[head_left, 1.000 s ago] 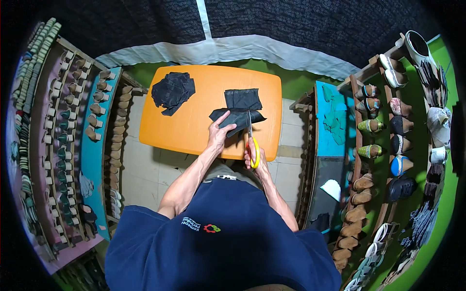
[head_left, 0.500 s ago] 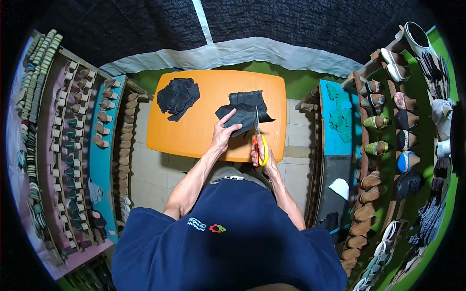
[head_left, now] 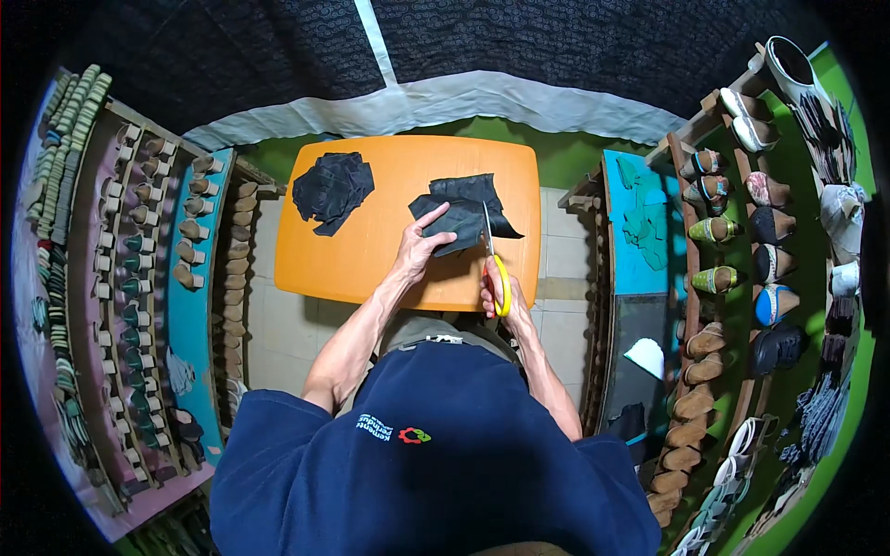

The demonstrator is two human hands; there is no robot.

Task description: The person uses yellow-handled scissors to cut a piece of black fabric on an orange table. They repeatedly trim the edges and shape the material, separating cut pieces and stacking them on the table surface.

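Note:
My left hand (head_left: 417, 248) grips a thin black sheet (head_left: 456, 230), thumb and index finger lying along its top. The sheet looks like leather or cloth; which one, I cannot tell. From the right, my right hand (head_left: 510, 301) works a pair of scissors (head_left: 502, 285) with yellow handles. Their blades point away from me and lie at the right part of the sheet, with a dark flap on the far side of them. Behind the held sheet, another black piece (head_left: 468, 188) lies on the orange table (head_left: 389, 176).
On the table's left is a loose pile of black pieces (head_left: 334, 192). Racks of wooden shoe lasts (head_left: 192, 227) stand on the left. To the right, green scraps (head_left: 644, 218) lie on a blue board, beside shelves of lasts and shoes (head_left: 714, 229). A dark curtain (head_left: 519, 46) hangs behind.
The whole view has shifted slightly. My right hand has turned a little, so less of the scissors' red handle part shows. My left hand keeps its hold on the sheet.

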